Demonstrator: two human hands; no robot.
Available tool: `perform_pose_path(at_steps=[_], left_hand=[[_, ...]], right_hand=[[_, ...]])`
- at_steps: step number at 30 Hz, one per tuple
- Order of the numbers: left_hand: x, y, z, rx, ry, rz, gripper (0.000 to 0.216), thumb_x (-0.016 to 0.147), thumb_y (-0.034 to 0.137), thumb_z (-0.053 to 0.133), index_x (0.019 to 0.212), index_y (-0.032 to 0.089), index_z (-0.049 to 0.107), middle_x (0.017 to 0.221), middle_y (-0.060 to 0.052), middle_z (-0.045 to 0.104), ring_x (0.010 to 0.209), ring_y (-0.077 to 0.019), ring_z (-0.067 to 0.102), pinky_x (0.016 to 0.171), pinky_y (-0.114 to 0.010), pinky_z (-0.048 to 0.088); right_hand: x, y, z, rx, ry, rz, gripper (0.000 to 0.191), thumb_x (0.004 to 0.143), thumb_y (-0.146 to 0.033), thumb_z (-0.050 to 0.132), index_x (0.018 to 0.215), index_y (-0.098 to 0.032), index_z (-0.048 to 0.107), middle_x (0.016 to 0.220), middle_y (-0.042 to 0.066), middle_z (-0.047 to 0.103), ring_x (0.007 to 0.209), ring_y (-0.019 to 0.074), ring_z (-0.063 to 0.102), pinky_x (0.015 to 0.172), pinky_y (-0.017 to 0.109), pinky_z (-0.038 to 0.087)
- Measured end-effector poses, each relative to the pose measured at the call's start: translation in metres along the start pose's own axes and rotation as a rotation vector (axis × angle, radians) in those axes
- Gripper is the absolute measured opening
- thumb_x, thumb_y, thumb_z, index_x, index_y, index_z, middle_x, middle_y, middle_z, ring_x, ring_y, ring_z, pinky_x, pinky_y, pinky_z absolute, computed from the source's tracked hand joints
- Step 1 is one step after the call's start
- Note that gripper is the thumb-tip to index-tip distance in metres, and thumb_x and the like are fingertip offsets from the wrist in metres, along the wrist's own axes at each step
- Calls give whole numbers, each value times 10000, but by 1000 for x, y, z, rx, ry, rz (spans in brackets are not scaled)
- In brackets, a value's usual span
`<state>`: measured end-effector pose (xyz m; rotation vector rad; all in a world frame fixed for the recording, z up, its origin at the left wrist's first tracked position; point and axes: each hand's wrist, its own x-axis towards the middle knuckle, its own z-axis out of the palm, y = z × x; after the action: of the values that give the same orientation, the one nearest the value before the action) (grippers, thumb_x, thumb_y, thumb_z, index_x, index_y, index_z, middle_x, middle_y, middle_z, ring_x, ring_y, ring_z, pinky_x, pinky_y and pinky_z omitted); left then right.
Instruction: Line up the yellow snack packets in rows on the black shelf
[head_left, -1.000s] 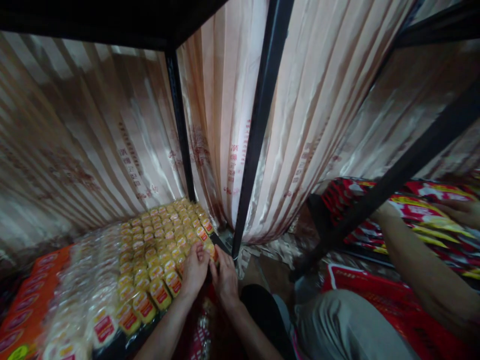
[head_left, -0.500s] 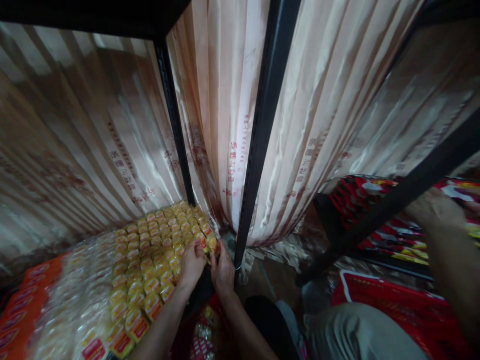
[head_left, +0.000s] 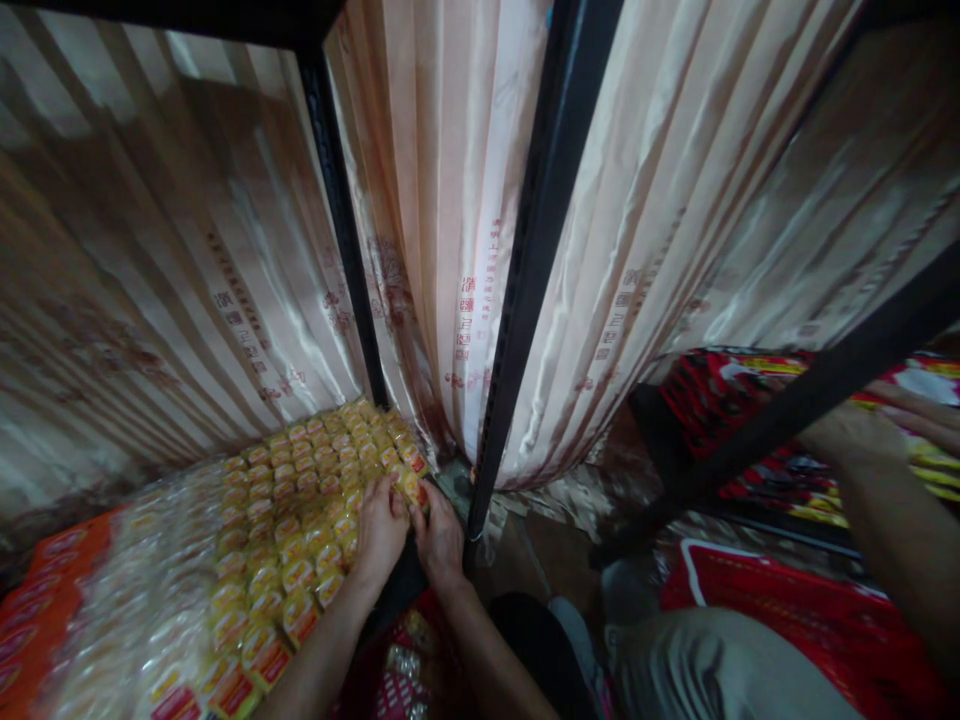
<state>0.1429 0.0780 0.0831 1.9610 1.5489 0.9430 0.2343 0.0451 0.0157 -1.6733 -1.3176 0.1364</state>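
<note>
Rows of small yellow packets (head_left: 315, 505) with red labels cover a low shelf at lower left. My left hand (head_left: 379, 532) and my right hand (head_left: 437, 537) meet at the shelf's right front corner. Both are curled, fingertips pinching one yellow packet (head_left: 412, 487) at the end of a row. A black shelf post (head_left: 525, 280) rises just right of my hands.
A striped pinkish curtain (head_left: 450, 230) hangs behind the rack. Orange packs (head_left: 37, 600) lie at far left. Another person's arm (head_left: 892, 520) reaches to red and yellow bags (head_left: 757, 420) on the right shelf. A knee in grey trousers (head_left: 697, 660) is at lower right.
My hands have shifted a little up and back along the row's end, still together on the packets. The other person's arm has moved over the red bags.
</note>
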Motion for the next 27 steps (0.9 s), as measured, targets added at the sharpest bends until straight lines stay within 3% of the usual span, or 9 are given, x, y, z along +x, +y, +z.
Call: perform_pose_path(at_steps=[14,19,27], left_hand=[[-7,0,6,45,-56,172,356,783,98,362,1039,123,609,1244,-137,517,1141,-197,517,1004,-339,423],[-6,-4,12,62,-143,147,380,766,92,353,1045,141,607,1152,-111,590,1108,-180,536,1021,-337,406],[-10,-11,16,58,-138,94,389,788,107,352,1092,80,592,1252,-150,541,1179,-202,491,1048,-347,375]], right_hand=[[-6,4,3,-50,-10,-45,368,869,-211,404,1183,-151,586,1184,129,608,1127,214,539,934,378,467],[-8,2,3,-35,-31,-57,376,873,-194,381,1186,-173,588,1173,109,620,1128,205,541,938,376,466],[-10,6,-1,-12,6,-64,367,876,-233,413,1203,-190,573,1250,115,562,1179,203,495,968,377,437]])
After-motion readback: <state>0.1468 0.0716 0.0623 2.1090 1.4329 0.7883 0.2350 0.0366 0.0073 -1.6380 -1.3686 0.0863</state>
